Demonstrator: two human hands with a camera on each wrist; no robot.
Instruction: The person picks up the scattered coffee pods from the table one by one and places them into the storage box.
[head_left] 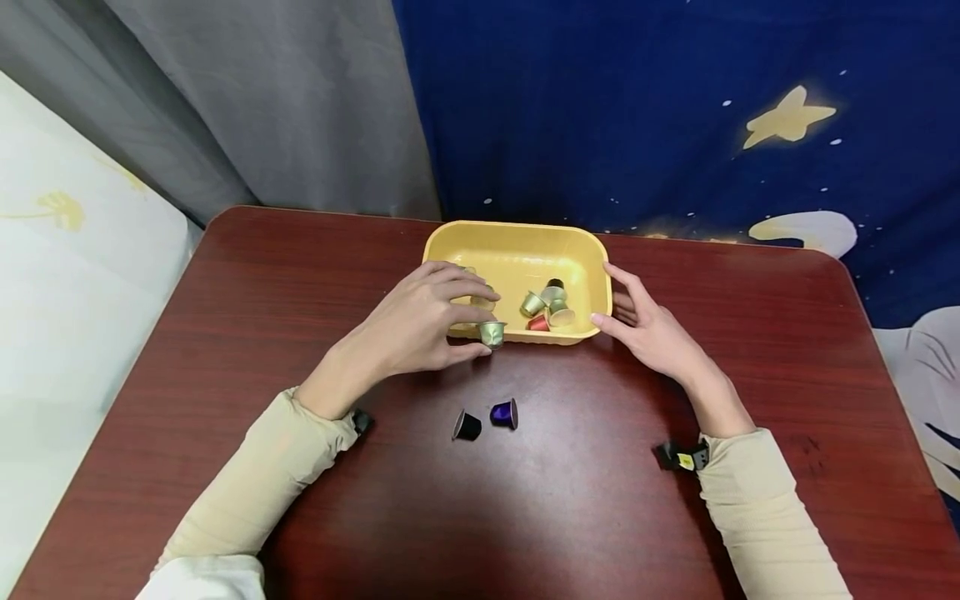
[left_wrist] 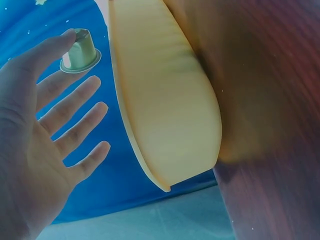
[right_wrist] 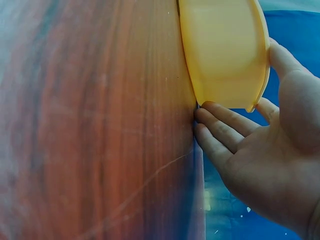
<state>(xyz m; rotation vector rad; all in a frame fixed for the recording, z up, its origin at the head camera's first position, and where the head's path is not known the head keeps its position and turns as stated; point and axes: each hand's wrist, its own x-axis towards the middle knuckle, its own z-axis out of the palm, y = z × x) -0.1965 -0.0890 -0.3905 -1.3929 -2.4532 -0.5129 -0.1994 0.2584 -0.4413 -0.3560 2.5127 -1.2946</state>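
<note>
My left hand (head_left: 423,321) pinches a pale green coffee capsule (head_left: 492,334) between thumb and forefinger, at the front rim of a yellow plastic basket (head_left: 517,237). In the left wrist view the capsule (left_wrist: 81,52) has its wide rim downward, and the other fingers are spread. My right hand (head_left: 660,337) rests at the basket's right end, thumb at the rim and fairly straight fingers along the outer wall. Inside lie a red capsule (head_left: 537,322) and several green and dark ones; my left hand partly hides others at the left.
A black capsule (head_left: 467,426) and a purple capsule (head_left: 504,414) lie on their sides on the reddish-brown table (head_left: 570,500), in front of the basket. Grey curtain (head_left: 300,100) and blue star-patterned cloth (head_left: 600,108) hang behind the table's far edge.
</note>
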